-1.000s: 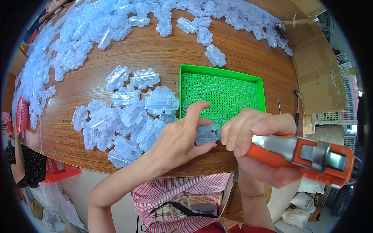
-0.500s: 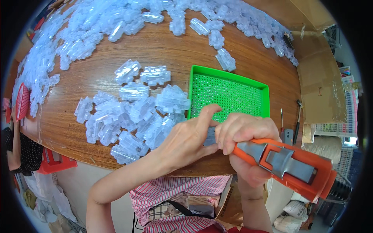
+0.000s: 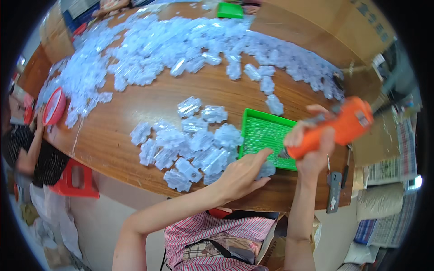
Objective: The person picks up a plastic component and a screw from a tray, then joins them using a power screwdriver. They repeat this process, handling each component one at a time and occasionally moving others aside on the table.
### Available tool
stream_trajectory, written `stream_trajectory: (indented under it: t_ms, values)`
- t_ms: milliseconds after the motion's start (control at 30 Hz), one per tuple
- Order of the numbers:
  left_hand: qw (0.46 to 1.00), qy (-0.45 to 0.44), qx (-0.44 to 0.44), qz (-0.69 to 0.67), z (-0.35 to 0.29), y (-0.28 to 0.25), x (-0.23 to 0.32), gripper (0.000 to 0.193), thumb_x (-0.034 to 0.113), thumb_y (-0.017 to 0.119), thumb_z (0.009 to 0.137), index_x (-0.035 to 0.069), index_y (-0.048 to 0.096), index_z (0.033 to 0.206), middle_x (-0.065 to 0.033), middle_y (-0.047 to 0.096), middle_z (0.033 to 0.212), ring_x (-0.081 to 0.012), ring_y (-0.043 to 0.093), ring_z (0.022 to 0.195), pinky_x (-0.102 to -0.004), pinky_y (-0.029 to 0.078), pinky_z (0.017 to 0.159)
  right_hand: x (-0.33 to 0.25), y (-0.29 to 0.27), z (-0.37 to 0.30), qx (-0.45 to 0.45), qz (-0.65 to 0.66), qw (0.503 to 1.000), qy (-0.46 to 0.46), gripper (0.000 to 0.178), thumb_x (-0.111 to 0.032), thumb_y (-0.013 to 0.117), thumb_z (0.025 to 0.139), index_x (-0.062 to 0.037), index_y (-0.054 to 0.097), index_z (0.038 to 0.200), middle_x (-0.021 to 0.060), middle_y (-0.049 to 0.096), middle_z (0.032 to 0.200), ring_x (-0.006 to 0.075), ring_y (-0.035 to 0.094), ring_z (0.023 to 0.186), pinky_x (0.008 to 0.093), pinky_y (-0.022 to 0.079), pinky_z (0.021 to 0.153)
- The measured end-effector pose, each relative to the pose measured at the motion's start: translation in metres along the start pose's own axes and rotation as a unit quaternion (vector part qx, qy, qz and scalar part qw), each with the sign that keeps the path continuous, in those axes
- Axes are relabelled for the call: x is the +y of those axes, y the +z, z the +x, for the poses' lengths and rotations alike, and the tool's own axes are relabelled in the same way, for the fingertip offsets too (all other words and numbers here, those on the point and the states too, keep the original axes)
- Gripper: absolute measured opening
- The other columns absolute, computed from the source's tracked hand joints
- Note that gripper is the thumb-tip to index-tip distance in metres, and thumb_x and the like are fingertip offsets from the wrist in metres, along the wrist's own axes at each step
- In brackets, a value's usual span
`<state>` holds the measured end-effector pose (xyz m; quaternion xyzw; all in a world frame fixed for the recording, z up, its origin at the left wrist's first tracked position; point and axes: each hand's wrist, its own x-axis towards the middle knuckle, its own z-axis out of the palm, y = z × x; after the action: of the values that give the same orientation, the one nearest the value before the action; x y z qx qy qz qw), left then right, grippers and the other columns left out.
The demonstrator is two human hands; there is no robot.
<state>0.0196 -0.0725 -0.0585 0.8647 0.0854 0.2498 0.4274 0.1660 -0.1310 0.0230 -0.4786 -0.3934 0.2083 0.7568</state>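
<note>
My right hand (image 3: 318,147) is wrapped round an orange power screwdriver (image 3: 346,124), tilted with its metal nose down to the left over the green tray (image 3: 245,131). Rows of small shiny pieces line the tray's floor; they are too small to name. My left hand (image 3: 244,178) is by the tray's near edge, its thumb and index finger round a clear plastic housing (image 3: 267,169). That hand partly hides the housing. A loose pile of similar clear housings (image 3: 181,144) lies left of the tray.
A large heap of clear housings (image 3: 158,43) covers the table's far side. Cardboard (image 3: 373,131) walls the right edge, near a dark flat tool (image 3: 334,192). At the left, a person's arm (image 3: 34,140) is beside a red basket (image 3: 54,106). Another green tray (image 3: 230,10) stands far back.
My right hand has lifted the screwdriver away from my left hand and swung it up over the tray. The view has shifted, showing more of the table's far side.
</note>
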Motion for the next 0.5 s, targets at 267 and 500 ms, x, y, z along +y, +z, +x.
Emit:
stream_trajectory:
  t_ms: [267, 500]
  values:
    - [0.988, 0.128, -0.076, 0.025, -0.050, 0.027, 0.016, 0.052, 0.016, 0.070, 0.077, 0.002, 0.047, 0.121, -0.0179, 0.061, 0.098, -0.0342, 0.060, 0.090, -0.0403, 0.049, 0.080, -0.013, -0.041, 0.002, -0.050, -0.293, 0.954, 0.020, 0.050, -0.041, 0.064, 0.088, 0.0000, 0.052, 0.114, 0.0088, 0.061, 0.099, 0.0154, 0.056, 0.093, 0.0299, 0.043, 0.085]
    - [0.990, 0.106, -0.061, 0.071, -0.044, 0.035, 0.016, 0.047, 0.016, 0.066, 0.081, 0.001, 0.046, 0.121, -0.0197, 0.055, 0.108, -0.0364, 0.056, 0.099, -0.0408, 0.047, 0.087, -0.201, 0.013, -0.109, -0.018, -0.120, 0.992, -0.032, 0.065, -0.045, 0.052, 0.090, 0.0072, 0.042, 0.129, 0.0201, 0.058, 0.115, 0.0251, 0.058, 0.106, 0.0342, 0.046, 0.087]
